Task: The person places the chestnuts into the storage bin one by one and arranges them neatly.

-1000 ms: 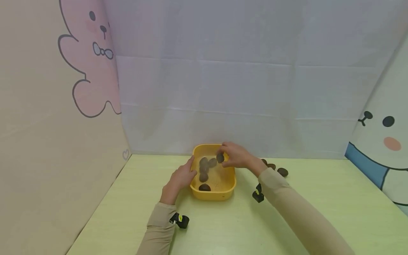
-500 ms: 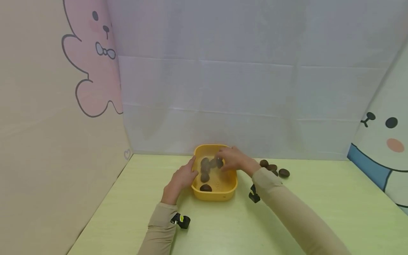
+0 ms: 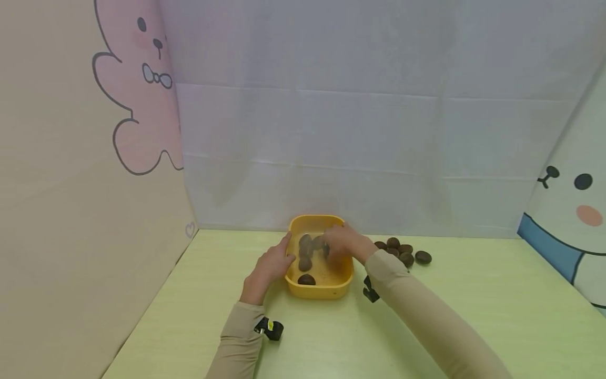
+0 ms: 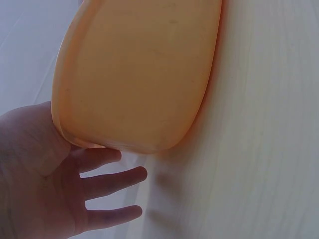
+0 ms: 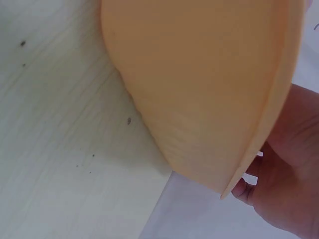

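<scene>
A yellow plastic tub stands on the table near the back wall, with several dark brown oval, pebble-like pieces inside, mostly along its left side. My left hand holds the tub's left rim, thumb over the edge. In the left wrist view its other fingers spread straight outside the tub wall. My right hand reaches down over the right rim, fingers inside and slightly blurred. A dark oval piece shows at its fingertips, partly hidden by them. In the right wrist view the tub wall covers most of those fingers.
More dark brown oval pieces lie in a loose group on the pale green table, right of the tub. A white sheet hangs close behind the tub; a side panel borders the table on the left.
My right hand has lowered the dark piece from above the tub down into it. The arm has shifted left, uncovering more pieces on the table. My left hand keeps its hold.
</scene>
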Demonstrator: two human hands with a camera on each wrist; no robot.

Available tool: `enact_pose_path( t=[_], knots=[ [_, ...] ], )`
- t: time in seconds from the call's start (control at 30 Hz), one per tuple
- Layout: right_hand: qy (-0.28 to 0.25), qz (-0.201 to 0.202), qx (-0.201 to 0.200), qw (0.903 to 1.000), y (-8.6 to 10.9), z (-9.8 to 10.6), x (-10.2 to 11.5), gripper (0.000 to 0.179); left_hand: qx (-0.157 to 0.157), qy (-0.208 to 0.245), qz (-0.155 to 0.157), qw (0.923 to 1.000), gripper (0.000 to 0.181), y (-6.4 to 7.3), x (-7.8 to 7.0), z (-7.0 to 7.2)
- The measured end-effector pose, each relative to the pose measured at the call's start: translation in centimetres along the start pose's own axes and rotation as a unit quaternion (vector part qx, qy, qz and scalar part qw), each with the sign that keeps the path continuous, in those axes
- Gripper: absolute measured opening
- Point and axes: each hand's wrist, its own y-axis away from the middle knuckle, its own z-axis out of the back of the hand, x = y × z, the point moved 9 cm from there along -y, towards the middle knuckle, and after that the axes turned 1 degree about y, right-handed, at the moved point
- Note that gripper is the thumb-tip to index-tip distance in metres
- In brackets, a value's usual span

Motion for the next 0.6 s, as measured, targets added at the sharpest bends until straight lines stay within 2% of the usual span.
enact_pose_path(
  t=[0.17,0.43,0.6],
  knots=[
    [-0.008,-0.012,0.009,0.9999,-0.12,-0.05,0.08,0.043,0.003,0.001,0.005,1.0000,0.067,-0.03,0.01,-0.04],
    [-0.011,0.000,-0.016,0.9998,-0.41,0.31,0.44,0.020,0.003,-0.003,0.006,1.0000,0.066,-0.06,0.00,-0.04],
    [-0.041,0.015,-0.037,0.9984,-0.25,0.52,0.53,0.016,0.004,-0.003,0.005,1.0000,0.066,-0.04,-0.11,0.00]
  ],
)
